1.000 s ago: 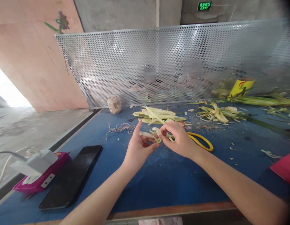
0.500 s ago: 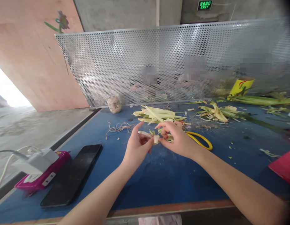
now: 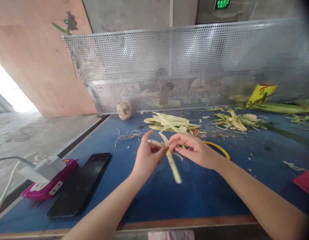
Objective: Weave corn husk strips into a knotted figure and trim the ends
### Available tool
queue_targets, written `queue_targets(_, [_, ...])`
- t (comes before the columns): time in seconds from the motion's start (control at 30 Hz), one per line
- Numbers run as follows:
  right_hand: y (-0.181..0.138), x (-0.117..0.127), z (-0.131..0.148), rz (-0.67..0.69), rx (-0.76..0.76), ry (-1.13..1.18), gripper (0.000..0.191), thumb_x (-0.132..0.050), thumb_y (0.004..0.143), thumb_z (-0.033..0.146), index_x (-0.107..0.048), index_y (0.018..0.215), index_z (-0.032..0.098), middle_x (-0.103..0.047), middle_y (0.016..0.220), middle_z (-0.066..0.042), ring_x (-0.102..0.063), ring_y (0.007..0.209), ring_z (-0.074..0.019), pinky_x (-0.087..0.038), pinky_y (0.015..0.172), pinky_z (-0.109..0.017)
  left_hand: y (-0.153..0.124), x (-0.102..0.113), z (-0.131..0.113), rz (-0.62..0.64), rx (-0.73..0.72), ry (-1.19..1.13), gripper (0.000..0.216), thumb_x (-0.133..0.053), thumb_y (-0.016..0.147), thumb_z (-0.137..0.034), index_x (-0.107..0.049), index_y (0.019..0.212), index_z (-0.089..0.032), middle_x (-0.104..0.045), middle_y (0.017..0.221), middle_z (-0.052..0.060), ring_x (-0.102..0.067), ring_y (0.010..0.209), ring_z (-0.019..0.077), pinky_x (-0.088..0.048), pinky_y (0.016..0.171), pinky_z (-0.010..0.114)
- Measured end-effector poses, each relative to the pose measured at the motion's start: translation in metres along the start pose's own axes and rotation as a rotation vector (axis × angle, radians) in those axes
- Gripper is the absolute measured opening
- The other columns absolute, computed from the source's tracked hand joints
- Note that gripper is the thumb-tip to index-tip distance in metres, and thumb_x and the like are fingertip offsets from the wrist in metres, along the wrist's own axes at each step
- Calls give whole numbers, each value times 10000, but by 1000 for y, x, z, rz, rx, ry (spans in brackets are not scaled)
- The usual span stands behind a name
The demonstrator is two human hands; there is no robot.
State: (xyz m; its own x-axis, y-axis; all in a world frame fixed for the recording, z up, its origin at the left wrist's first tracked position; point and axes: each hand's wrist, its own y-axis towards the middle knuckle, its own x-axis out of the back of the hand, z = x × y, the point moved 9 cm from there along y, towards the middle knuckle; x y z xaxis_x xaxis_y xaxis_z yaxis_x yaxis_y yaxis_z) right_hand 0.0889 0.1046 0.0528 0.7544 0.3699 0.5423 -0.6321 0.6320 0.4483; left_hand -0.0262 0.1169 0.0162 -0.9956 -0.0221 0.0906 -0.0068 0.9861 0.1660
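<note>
My left hand [image 3: 150, 150] pinches pale strips of corn husk [image 3: 173, 168] between thumb and fingers. One strip hangs down toward me, and others stick out to the upper left. From the other side my right hand [image 3: 188, 148] grips the same strips, its fingertips almost touching the left thumb. How the strips cross between the fingers is hidden. Just behind the hands lies a heap of corn husks [image 3: 169, 121]. A yellow loop handle [image 3: 220, 148], like that of scissors, shows partly beyond my right wrist.
A black phone [image 3: 81, 185] and a magenta power strip [image 3: 53, 186] with a white charger lie at left. Thin twine [image 3: 129, 135] and a wrapped ball [image 3: 124, 111] sit farther back. More husks [image 3: 235, 121] and a yellow tube [image 3: 263, 93] are at right. A perforated metal screen [image 3: 144, 66] stands behind; people sit beyond it.
A husk strip now hangs down from between my hands, where a short folded end showed before. My right hand has closed in on the strips. The view has shifted slightly.
</note>
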Motion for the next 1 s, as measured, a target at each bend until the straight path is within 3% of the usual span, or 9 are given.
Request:
queue_targets(0.2, [0, -2, -6, -17, -18, 23, 223, -421, 852, 147, -431, 1066, 208, -593, 886, -26, -577, 870, -129, -457, 805, -293, -3, -11, -1, 84, 3, -48, 860, -615, 688, -183, -102, 1375, -119, -607, 625, -28, -467, 407, 80, -387, 404, 217])
queue_targets(0.43, [-1, 1, -12, -41, -32, 29, 258, -411, 859, 139, -370, 1100, 220, -553, 824, -11, -544, 779, -124, -453, 729, -278, -7, -16, -4, 106, -6, -152, 836, -604, 711, -197, -110, 1381, -114, -615, 712, 19, -547, 593, 128, -393, 449, 217])
queue_targets(0.7, [-1, -9, -8, 17, -6, -56, 344, -395, 825, 64, -307, 1118, 221, -558, 793, 6, -529, 783, -130, -418, 781, -290, -5, -15, -3, 95, -3, -22, 771, -568, 766, -308, -128, 1379, -150, -547, 552, -50, -453, 421, 84, -362, 417, 205])
queue_targets(0.87, [0, -5, -13, -38, -67, -105, 284, -424, 837, 141, -383, 1108, 216, -562, 755, 11, -532, 713, -125, -430, 679, -257, -5, -15, 3, 87, -15, -31, 840, -570, 754, -245, -35, 1398, -175, -515, 581, -63, -451, 455, 82, -372, 453, 202])
queue_targets(1.0, [0, -7, -20, -15, -168, -101, 216, -454, 842, 217, -524, 1047, 210, -567, 684, 17, -518, 613, -109, -411, 582, -233, -9, -17, 2, 110, -75, 97, 878, -569, 745, -216, 6, 1407, -183, -542, 602, -43, -456, 497, 100, -385, 501, 221])
